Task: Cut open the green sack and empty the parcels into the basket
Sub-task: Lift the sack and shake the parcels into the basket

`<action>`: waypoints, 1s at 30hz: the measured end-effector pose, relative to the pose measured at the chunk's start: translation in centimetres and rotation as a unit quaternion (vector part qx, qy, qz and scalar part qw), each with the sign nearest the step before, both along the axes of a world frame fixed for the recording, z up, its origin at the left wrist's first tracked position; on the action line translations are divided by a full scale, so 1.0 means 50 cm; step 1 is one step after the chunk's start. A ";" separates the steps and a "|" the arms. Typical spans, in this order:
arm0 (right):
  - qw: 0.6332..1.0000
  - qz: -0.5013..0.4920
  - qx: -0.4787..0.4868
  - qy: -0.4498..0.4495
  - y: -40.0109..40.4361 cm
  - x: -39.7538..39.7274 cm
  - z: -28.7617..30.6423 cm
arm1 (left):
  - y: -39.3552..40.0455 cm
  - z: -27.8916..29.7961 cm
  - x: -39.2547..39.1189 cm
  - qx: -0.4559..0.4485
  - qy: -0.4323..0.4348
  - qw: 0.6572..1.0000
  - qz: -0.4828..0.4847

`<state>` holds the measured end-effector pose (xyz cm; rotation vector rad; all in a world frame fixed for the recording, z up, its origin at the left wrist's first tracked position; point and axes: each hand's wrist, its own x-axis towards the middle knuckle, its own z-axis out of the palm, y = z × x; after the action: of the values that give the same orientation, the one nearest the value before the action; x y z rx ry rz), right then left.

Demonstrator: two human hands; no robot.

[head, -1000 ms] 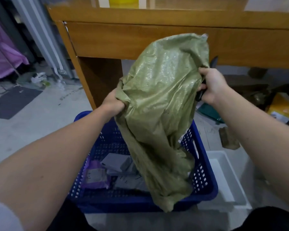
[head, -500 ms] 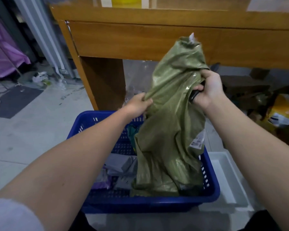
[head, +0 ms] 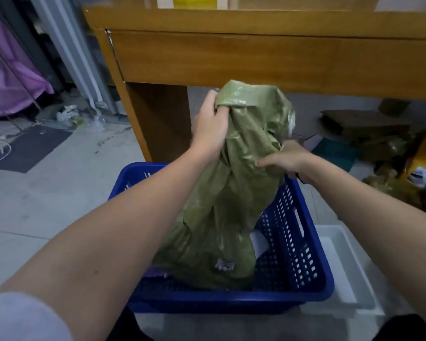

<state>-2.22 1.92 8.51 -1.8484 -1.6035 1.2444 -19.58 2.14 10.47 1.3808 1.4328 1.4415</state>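
soft, crinkly green woven plastic sack | light, floppy (looks nearly empty) | left hand grip clamped on top fold, right hand pinching side | hold bunched top over blue plastic basket

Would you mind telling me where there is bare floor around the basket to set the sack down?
Free: the pale floor left of the blue basket, bordered by the dark mat and wooden desk leg. Crowded: right of the basket, the white tray, then the cardboard and packages. The green sack fills the basket.
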 end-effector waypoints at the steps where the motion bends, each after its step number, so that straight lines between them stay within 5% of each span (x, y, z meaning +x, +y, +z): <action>1: 0.999 -0.020 0.018 0.020 0.001 -0.002 0.004 | -0.002 -0.008 -0.004 -0.006 -0.009 1.000 -0.010; 6: 0.926 -0.122 0.022 0.356 0.040 0.010 0.066 | 0.000 -0.054 -0.049 -0.102 -0.009 0.995 0.009; 9: 0.945 -0.087 -0.022 0.315 0.016 0.001 0.067 | -0.002 -0.084 -0.070 -0.215 0.067 0.974 0.028; 11: 0.917 -0.109 -0.037 0.381 0.005 0.003 0.071 | -0.006 -0.096 -0.075 -0.291 0.068 0.954 -0.016; 13: 0.883 -0.122 -0.041 0.452 0.000 0.008 0.079 | -0.013 -0.103 -0.069 -0.336 0.031 0.940 -0.047; 19: 0.870 -0.097 -0.064 0.480 -0.014 -0.017 0.062 | -0.026 -0.139 -0.005 -0.391 -0.115 0.907 -0.103; 24: 0.847 -0.129 -0.069 0.511 -0.013 -0.007 0.041 | -0.023 -0.142 -0.001 -0.386 -0.137 0.907 -0.101; 27: 0.813 -0.160 -0.036 0.559 -0.007 0.019 0.041 | -0.003 -0.114 -0.022 -0.279 -0.291 0.914 -0.040; 30: 0.791 -0.188 0.001 0.583 -0.003 0.031 0.052 | 0.009 -0.065 -0.035 -0.192 -0.452 0.864 -0.106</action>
<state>-0.64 1.78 11.11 -0.8681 -0.5025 1.6379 -21.34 2.57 7.23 0.4485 0.8311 1.2829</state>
